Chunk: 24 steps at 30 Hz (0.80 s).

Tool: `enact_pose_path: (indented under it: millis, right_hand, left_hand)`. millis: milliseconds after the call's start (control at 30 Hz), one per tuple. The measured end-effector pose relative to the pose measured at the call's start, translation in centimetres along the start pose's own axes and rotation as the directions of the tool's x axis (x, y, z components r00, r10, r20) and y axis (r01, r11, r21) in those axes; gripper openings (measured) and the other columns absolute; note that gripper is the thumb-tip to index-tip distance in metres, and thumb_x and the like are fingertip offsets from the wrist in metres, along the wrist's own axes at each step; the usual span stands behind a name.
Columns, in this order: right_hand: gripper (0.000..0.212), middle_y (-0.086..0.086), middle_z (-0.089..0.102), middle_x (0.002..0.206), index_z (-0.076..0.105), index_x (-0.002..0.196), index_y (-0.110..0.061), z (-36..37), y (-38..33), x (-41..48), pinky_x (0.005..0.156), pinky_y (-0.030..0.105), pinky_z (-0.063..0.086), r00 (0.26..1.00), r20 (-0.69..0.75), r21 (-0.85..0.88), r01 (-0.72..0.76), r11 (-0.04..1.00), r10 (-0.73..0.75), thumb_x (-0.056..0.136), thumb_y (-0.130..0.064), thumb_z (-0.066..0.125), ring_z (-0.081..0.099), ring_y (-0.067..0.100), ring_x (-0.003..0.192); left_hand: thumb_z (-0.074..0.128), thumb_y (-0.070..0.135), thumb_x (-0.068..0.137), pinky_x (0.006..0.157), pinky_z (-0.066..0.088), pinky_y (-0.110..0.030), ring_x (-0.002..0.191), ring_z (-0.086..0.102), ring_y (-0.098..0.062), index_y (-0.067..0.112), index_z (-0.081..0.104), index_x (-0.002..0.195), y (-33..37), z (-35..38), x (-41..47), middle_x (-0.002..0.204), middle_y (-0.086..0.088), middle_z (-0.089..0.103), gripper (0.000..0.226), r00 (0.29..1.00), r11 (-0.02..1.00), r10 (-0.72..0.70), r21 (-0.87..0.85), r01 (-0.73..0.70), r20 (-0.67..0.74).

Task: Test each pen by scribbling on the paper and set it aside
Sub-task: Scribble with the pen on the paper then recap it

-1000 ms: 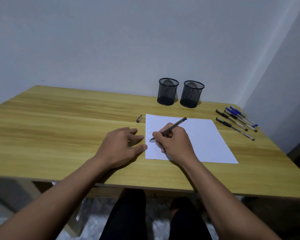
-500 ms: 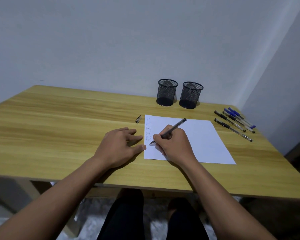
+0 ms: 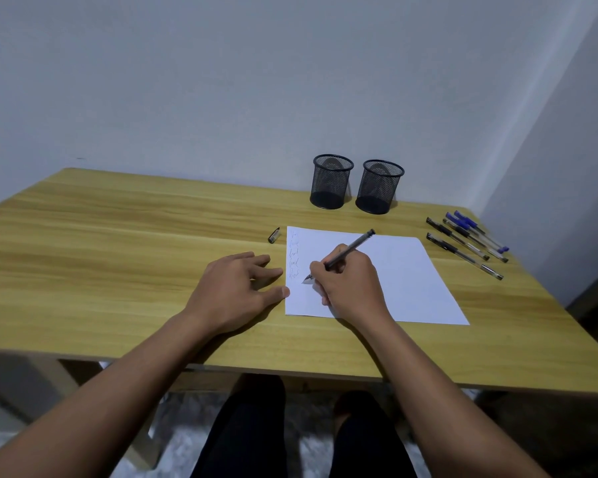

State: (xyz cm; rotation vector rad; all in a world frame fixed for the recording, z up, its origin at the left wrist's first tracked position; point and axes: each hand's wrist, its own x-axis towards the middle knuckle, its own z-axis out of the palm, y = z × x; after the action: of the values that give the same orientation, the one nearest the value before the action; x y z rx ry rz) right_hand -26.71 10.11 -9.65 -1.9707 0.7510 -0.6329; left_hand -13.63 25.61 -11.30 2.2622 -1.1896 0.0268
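A white paper (image 3: 404,277) lies on the wooden table, with several short scribbled lines down its left margin. My right hand (image 3: 349,284) grips a grey uncapped pen (image 3: 351,251) in a writing hold, its tip touching the paper just below the lowest scribble. My left hand (image 3: 237,291) rests flat on the table, thumb tip at the paper's left edge, holding nothing. The pen's cap (image 3: 273,235) lies on the table by the paper's top left corner. Several capped pens (image 3: 463,241), black and blue, lie in a row to the right of the paper.
Two black mesh pen cups (image 3: 331,182) (image 3: 378,188) stand side by side at the back near the wall. The table (image 3: 101,257) is light wood; its right edge runs close to the pens. My legs show below the front edge.
The pen tip has worked down the left margin, adding another scribble. My right hand shifted slightly toward me. My left hand stayed flat in place.
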Motion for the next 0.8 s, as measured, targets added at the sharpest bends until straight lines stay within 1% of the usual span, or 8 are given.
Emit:
enact_pose_path:
  millis: [133, 233, 333, 400, 500, 567, 667, 800]
  right_hand:
    - [0.015, 0.007, 0.070, 0.067, 0.065, 0.080, -0.012, -0.2, -0.3, 0.0, 0.055, 0.033, 0.058, 1.000, 0.023, 0.002, 0.000, 1.000, 0.000, 0.091, -0.021, 0.068, 0.065, 0.018, 0.053]
    - [0.013, 0.005, 0.069, 0.069, 0.065, 0.077, -0.012, -0.3, -0.5, 0.1, 0.062, 0.037, 0.057, 1.000, 0.016, -0.018, -0.003, 1.000, 0.004, 0.087, -0.019, 0.070, 0.068, 0.021, 0.067]
    - [0.015, 0.006, 0.071, 0.066, 0.065, 0.072, -0.012, -0.5, -0.7, 0.6, 0.067, 0.046, 0.056, 0.999, -0.005, 0.138, -0.032, 0.990, 0.033, 0.085, -0.019, 0.069, 0.066, 0.022, 0.064]
    - [0.015, 0.005, 0.071, 0.066, 0.066, 0.075, -0.009, -0.9, -1.0, 0.9, 0.065, 0.044, 0.054, 1.000, -0.004, 0.183, -0.012, 0.983, 0.013, 0.088, -0.017, 0.069, 0.062, 0.014, 0.059]
    - [0.015, 0.005, 0.069, 0.067, 0.066, 0.084, -0.002, -1.6, -1.5, 1.3, 0.052, 0.027, 0.045, 1.000, 0.012, 0.256, 0.022, 0.966, -0.025, 0.091, -0.015, 0.070, 0.057, 0.004, 0.050]
    - [0.017, 0.003, 0.068, 0.067, 0.066, 0.086, -0.002, -2.1, -1.5, 1.8, 0.048, 0.024, 0.043, 0.999, 0.025, 0.296, 0.028, 0.955, -0.038, 0.092, -0.017, 0.071, 0.055, 0.003, 0.050]
    - [0.018, 0.003, 0.068, 0.068, 0.066, 0.084, -0.005, -3.1, -1.3, 2.6, 0.045, 0.029, 0.044, 0.998, 0.041, 0.342, 0.022, 0.939, -0.039, 0.095, -0.019, 0.068, 0.055, 0.012, 0.056]
    - [0.013, 0.009, 0.069, 0.071, 0.066, 0.087, -0.004, -4.1, -1.1, 3.6, 0.048, 0.033, 0.049, 0.999, 0.047, 0.401, -0.002, 0.916, -0.018, 0.098, -0.010, 0.061, 0.057, 0.017, 0.061]
  left_hand:
    - [0.062, 0.067, 0.078, 0.112, 0.035, -0.038, 0.138, 0.041, -0.008, 0.043, 0.068, 0.120, 0.1, 0.0, 0.1, 0.143, 0.012, 0.054, 0.049, 1.000, 1.000, -0.001, -0.005, 0.001, -0.009]
    - [0.061, 0.068, 0.077, 0.112, 0.035, -0.037, 0.138, 0.041, -0.007, 0.043, 0.068, 0.120, 0.1, 0.0, 0.1, 0.143, 0.014, 0.054, 0.051, 1.000, 1.000, -0.005, 0.001, 0.005, -0.008]
    - [0.063, 0.064, 0.080, 0.112, 0.035, -0.038, 0.138, 0.041, -0.008, 0.041, 0.068, 0.121, 0.4, -0.1, 0.2, 0.143, 0.013, 0.054, 0.047, 1.000, 1.000, -0.011, 0.020, 0.011, 0.002]
    - [0.062, 0.061, 0.082, 0.110, 0.038, -0.039, 0.136, 0.045, -0.008, 0.042, 0.070, 0.117, 0.6, -0.2, 0.2, 0.140, 0.013, 0.057, 0.041, 1.000, 1.000, -0.018, 0.001, 0.018, -0.003]
    - [0.057, 0.055, 0.084, 0.097, 0.050, -0.038, 0.112, 0.064, -0.011, 0.035, 0.078, 0.099, 0.9, -0.4, 1.0, 0.114, 0.011, 0.073, 0.032, 0.986, 0.976, -0.138, -0.181, 0.120, -0.089]
    - [0.053, 0.057, 0.084, 0.085, 0.054, -0.036, 0.090, 0.070, -0.013, 0.031, 0.077, 0.089, 1.2, -0.6, 2.6, 0.094, 0.010, 0.077, 0.035, 0.955, 0.947, -0.248, -0.249, 0.203, -0.163]
    - [0.055, 0.058, 0.085, 0.075, 0.050, -0.032, 0.088, 0.068, -0.015, 0.028, 0.075, 0.094, 1.1, -0.4, 5.5, 0.095, 0.010, 0.075, 0.036, 0.929, 0.948, -0.302, -0.173, 0.268, -0.215]
    - [0.059, 0.055, 0.087, 0.073, 0.051, -0.031, 0.093, 0.067, -0.021, 0.024, 0.075, 0.098, 1.0, 0.8, 7.6, 0.092, 0.008, 0.075, 0.037, 0.927, 0.954, -0.298, -0.039, 0.297, -0.227]
